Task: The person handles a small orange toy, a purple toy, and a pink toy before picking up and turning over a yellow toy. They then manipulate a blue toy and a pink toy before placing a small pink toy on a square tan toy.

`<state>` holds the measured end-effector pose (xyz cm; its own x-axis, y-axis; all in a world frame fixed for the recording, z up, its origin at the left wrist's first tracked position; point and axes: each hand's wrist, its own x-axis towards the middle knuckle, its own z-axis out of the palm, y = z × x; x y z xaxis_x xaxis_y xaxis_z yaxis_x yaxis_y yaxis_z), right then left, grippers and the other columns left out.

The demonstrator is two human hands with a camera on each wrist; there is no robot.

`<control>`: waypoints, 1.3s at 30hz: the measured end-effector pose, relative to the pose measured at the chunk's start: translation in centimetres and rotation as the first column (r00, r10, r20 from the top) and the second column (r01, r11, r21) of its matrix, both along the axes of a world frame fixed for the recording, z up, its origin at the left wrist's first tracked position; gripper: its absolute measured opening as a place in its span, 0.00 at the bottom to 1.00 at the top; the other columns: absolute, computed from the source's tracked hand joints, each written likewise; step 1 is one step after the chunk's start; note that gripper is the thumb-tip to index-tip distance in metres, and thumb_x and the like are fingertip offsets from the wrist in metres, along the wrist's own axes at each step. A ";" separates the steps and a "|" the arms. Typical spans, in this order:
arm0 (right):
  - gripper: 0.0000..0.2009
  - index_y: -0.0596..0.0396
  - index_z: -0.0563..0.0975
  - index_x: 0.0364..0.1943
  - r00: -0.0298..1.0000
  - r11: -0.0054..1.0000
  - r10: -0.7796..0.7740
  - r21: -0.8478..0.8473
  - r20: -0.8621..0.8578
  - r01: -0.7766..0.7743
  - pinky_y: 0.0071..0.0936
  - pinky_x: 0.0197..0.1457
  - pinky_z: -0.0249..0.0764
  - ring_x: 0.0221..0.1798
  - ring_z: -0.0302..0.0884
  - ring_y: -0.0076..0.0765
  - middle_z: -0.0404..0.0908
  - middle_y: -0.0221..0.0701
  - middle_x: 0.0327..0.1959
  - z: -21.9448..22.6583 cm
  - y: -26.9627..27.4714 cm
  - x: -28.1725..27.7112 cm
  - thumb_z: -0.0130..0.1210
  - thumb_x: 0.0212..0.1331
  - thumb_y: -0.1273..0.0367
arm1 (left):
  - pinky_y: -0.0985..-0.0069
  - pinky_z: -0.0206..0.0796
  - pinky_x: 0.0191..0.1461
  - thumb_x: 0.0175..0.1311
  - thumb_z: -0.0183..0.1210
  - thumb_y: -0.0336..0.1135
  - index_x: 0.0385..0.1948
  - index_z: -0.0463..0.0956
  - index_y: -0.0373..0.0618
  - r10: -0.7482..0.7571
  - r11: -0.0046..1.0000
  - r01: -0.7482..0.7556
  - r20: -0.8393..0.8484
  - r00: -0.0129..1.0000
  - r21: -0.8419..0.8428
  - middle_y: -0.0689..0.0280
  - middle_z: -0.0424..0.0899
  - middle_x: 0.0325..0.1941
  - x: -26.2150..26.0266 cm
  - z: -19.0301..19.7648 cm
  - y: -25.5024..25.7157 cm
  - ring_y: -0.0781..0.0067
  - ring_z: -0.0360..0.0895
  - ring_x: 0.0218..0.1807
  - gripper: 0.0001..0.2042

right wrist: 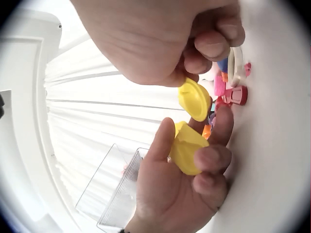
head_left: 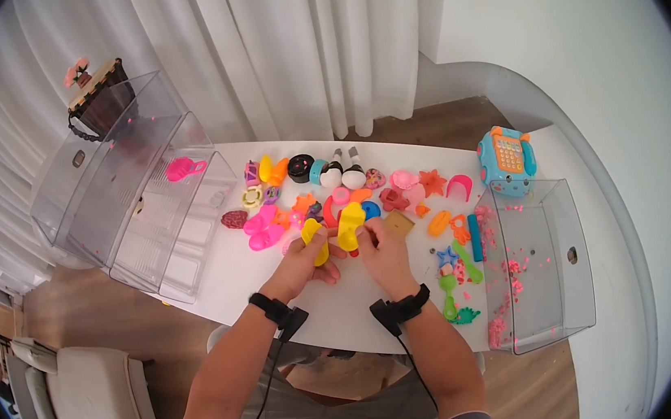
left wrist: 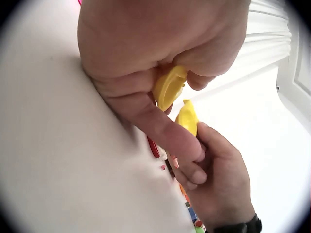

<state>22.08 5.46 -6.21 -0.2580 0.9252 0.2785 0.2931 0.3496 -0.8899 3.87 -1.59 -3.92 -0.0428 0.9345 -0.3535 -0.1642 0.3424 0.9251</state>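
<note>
Two yellow plastic pieces are held up over the front middle of the white table. The left hand (head_left: 301,270) grips one yellow piece (head_left: 316,243) between thumb and curled fingers; in the right wrist view that piece (right wrist: 187,149) lies against the fingers of the left hand (right wrist: 175,189). The right hand (head_left: 384,256) pinches the other yellow piece (head_left: 351,226) by its edge, and it shows as a rounded shallow shape (right wrist: 195,99) in the right wrist view. The two pieces are close together. In the left wrist view, fingers partly cover both.
Colourful toys spread behind the hands, among them a pink piece (head_left: 265,237) and an orange star (head_left: 431,182). Clear bins stand left (head_left: 121,187) and right (head_left: 545,272), the right one holding pink bits. A toy phone (head_left: 507,160) sits at the back right; green toys (head_left: 448,285) lie near the right bin.
</note>
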 end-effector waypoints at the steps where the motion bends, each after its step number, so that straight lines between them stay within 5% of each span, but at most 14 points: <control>1: 0.09 0.57 0.81 0.40 1.000 1.000 0.002 0.001 0.000 -0.002 0.32 0.36 0.75 0.29 0.82 0.39 0.82 0.38 0.27 0.1 0.2 0.2 0.59 0.70 0.65 | 0.73 0.83 0.35 0.81 0.41 0.65 0.65 0.71 0.44 -0.003 1.000 0.003 0.042 0.999 0.000 0.59 0.85 0.45 -0.3 -0.3 0.0 0.66 0.87 0.32 0.32; 3: 0.09 0.62 0.80 0.45 0.977 0.986 0.124 -0.092 -0.171 -0.141 0.26 0.37 0.74 0.33 0.78 0.23 0.82 0.30 0.30 0.2 0.6 0.5 0.59 0.72 0.68 | 0.73 0.83 0.35 0.80 0.40 0.66 0.64 0.71 0.44 -0.007 1.000 0.007 0.084 0.996 0.000 0.59 0.85 0.45 -0.6 -0.3 0.0 0.65 0.88 0.32 0.33; 4: 0.09 0.62 0.80 0.45 0.977 0.986 0.124 -0.092 -0.171 -0.141 0.26 0.37 0.74 0.33 0.78 0.23 0.82 0.30 0.30 -0.1 0.6 0.4 0.59 0.72 0.68 | 0.74 0.83 0.35 0.80 0.40 0.67 0.64 0.72 0.43 -0.038 0.999 0.038 0.128 0.991 0.000 0.58 0.86 0.46 -0.7 -0.3 0.0 0.65 0.88 0.33 0.34; 6: 0.10 0.62 0.81 0.47 0.901 0.896 0.301 -0.230 -0.311 -0.379 0.24 0.40 0.77 0.35 0.80 0.21 0.83 0.27 0.32 -0.5 0.3 -0.1 0.60 0.72 0.68 | 0.74 0.83 0.36 0.79 0.40 0.68 0.63 0.73 0.43 -0.068 0.998 0.069 0.171 0.983 0.002 0.57 0.86 0.46 -0.7 -0.2 0.0 0.66 0.88 0.34 0.35; 9: 0.11 0.62 0.81 0.48 0.901 0.880 0.404 -0.202 -0.160 -0.431 0.23 0.42 0.78 0.37 0.81 0.21 0.83 0.28 0.32 0.4 -0.8 -0.3 0.62 0.70 0.68 | 0.75 0.83 0.36 0.78 0.41 0.70 0.60 0.75 0.42 -0.086 0.996 0.086 0.116 0.989 0.011 0.57 0.87 0.47 -0.1 0.2 -0.1 0.65 0.89 0.35 0.36; 11: 0.11 0.61 0.82 0.46 0.918 0.910 0.373 -0.141 -0.134 -0.391 0.25 0.39 0.78 0.34 0.83 0.25 0.85 0.32 0.31 0.0 -1.0 -0.7 0.63 0.68 0.67 | 0.75 0.83 0.37 0.77 0.47 0.69 0.71 0.70 0.42 -0.123 0.991 0.126 -0.065 0.990 0.039 0.60 0.86 0.48 0.4 1.0 -0.2 0.68 0.89 0.36 0.38; 16: 0.12 0.60 0.83 0.43 0.951 0.944 0.302 -0.115 -0.072 -0.308 0.29 0.34 0.76 0.29 0.84 0.31 0.86 0.36 0.28 0.6 -0.8 -0.3 0.65 0.66 0.64 | 0.75 0.82 0.36 0.78 0.42 0.69 0.72 0.69 0.46 -0.155 0.987 0.158 -0.144 0.977 0.014 0.61 0.86 0.50 0.2 0.6 0.1 0.68 0.88 0.33 0.37; 21: 0.14 0.60 0.81 0.39 0.877 0.863 0.469 -0.156 -0.110 -0.481 0.31 0.33 0.74 0.27 0.80 0.32 0.84 0.35 0.26 -0.6 0.0 -0.2 0.65 0.66 0.61 | 0.74 0.82 0.35 0.80 0.42 0.67 0.74 0.67 0.46 -0.189 0.981 0.193 -0.181 0.965 0.007 0.60 0.85 0.47 0.8 1.5 0.1 0.68 0.86 0.31 0.36; 24: 0.14 0.60 0.81 0.38 0.927 0.918 0.364 -0.138 -0.085 -0.373 0.30 0.34 0.74 0.27 0.79 0.31 0.83 0.33 0.25 -0.7 -0.1 -0.3 0.66 0.65 0.61 | 0.75 0.82 0.34 0.81 0.41 0.65 0.70 0.69 0.45 -0.162 0.987 0.158 -0.120 0.979 -0.037 0.59 0.84 0.46 0.3 0.7 0.2 0.68 0.87 0.31 0.33; 26: 0.14 0.60 0.81 0.38 0.948 0.940 0.309 -0.131 -0.075 -0.316 0.29 0.34 0.74 0.27 0.79 0.30 0.82 0.33 0.25 -0.3 -0.2 -0.2 0.67 0.65 0.61 | 0.75 0.83 0.32 0.81 0.45 0.62 0.58 0.73 0.40 -0.032 0.999 0.032 -0.018 0.999 -0.003 0.57 0.86 0.46 0.1 0.2 0.1 0.67 0.89 0.31 0.29; 30: 0.14 0.58 0.81 0.37 0.963 0.959 0.257 -0.103 -0.085 -0.265 0.29 0.34 0.74 0.27 0.78 0.29 0.82 0.31 0.25 -0.8 0.0 -0.1 0.68 0.64 0.61 | 0.75 0.83 0.32 0.82 0.45 0.58 0.58 0.72 0.41 -0.052 0.999 0.051 -0.084 0.995 -0.017 0.57 0.86 0.45 0.0 -0.8 0.2 0.66 0.89 0.32 0.26; 33: 0.13 0.58 0.80 0.37 0.946 0.950 0.257 -0.128 -0.196 -0.285 0.29 0.34 0.75 0.28 0.79 0.30 0.82 0.32 0.26 -1.1 0.2 -0.3 0.66 0.66 0.62 | 0.74 0.83 0.34 0.83 0.44 0.57 0.63 0.69 0.43 -0.049 0.999 0.048 -0.038 0.998 -0.021 0.59 0.85 0.48 -0.1 -0.6 0.2 0.65 0.89 0.34 0.26; 37: 0.12 0.59 0.79 0.38 0.962 0.968 0.234 -0.055 -0.141 -0.243 0.30 0.33 0.74 0.28 0.79 0.32 0.81 0.34 0.27 -1.8 0.5 -0.4 0.62 0.70 0.63 | 0.72 0.84 0.34 0.83 0.45 0.52 0.61 0.71 0.42 0.000 0.999 0.003 0.093 0.996 -0.037 0.57 0.86 0.48 -0.1 0.0 0.1 0.64 0.89 0.33 0.22; 39: 0.11 0.59 0.78 0.40 0.999 1.000 0.029 0.004 -0.030 -0.029 0.30 0.32 0.72 0.27 0.77 0.33 0.79 0.35 0.25 -0.1 -0.3 -0.2 0.59 0.72 0.64 | 0.71 0.84 0.35 0.83 0.46 0.50 0.60 0.71 0.41 0.020 0.999 -0.014 0.126 0.992 -0.045 0.55 0.87 0.49 -0.3 -0.1 0.1 0.64 0.90 0.33 0.21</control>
